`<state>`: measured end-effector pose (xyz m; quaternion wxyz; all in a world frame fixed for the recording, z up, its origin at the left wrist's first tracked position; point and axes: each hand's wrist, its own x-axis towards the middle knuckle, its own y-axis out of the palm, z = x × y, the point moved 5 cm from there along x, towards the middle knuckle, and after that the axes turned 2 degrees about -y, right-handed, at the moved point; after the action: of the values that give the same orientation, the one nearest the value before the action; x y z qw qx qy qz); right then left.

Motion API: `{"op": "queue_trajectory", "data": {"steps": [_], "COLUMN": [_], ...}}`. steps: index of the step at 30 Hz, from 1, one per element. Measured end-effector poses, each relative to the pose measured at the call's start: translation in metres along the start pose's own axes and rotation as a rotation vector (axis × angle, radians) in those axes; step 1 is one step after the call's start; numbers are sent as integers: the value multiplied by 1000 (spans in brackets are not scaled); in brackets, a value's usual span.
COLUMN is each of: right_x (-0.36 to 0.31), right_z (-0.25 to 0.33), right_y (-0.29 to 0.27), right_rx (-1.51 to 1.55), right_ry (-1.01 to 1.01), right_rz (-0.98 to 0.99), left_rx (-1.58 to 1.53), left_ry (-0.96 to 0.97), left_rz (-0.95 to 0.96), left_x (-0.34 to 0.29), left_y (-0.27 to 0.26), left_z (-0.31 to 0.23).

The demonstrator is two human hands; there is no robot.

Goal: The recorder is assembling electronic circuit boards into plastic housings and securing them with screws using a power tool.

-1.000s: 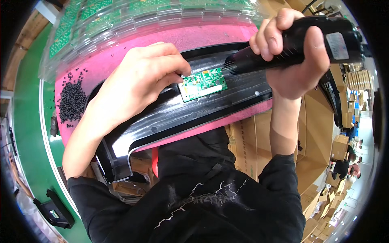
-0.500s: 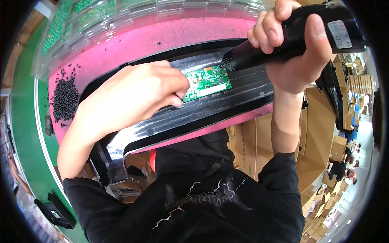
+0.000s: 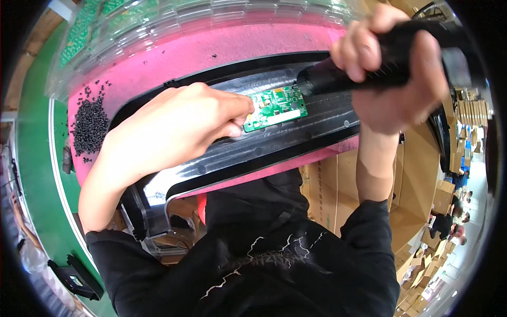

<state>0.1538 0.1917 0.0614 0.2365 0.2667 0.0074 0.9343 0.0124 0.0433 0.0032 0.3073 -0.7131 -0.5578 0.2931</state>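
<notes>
1. So the step in hand looks like working at the corner of a green rectangular circuit board (image 3: 277, 109), which lies inside a long, shallow black plastic shell (image 3: 227, 153) on the pink-topped desk (image 3: 253, 43).
2. Right hand (image 3: 393, 103): fingers wrapped firmly round a thick black cylindrical handheld tool (image 3: 395, 55) – a power driver, I'd guess. Its nose is at the board's upper right corner, but it's blurry, so I can't swear the tip touches.
3. Left hand (image 3: 203, 119): fingers curled in at the board's left end. Can't tell if they're pinching the edge or just pressing on it.
4. The next move, imo, calls for a steady board and the tool squared up over that corner – it's leaning pretty hard right now.
5. Around it: a heap of small black screw-like bits (image 3: 90, 127) beyond the left forearm, clear plastic trays (image 3: 158, 24) along the far edge, brown cardboard boxes (image 3: 364, 174) to the right.
6. In the way: the shell's raised walls, plus the left hand covering that end.
</notes>
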Motion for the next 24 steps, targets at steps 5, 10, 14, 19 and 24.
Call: {"op": "queue_trajectory", "data": {"steps": [5,10,14,19,24], "right_x": [-8,-11,-7,-4,-3], "right_z": [39,50,51,49,49], "right_y": [19,28,31,33,33], "right_rx": [322,428,428,432,433], "right_ry": [-134,-217,-232,-253,-282], "right_rz": [53,-33,7,46,80], "left_rx": [-49,-281,-357,-534,-488], "left_ry": [170,266,166,178,149], "left_rz": [-114,-299,-295,-302,-277], "left_x": [4,-1,-2,-2,-5], "left_y": [-7,-18,-21,-20,-26], "left_z": [-5,-9,-9,-4,-7]}}
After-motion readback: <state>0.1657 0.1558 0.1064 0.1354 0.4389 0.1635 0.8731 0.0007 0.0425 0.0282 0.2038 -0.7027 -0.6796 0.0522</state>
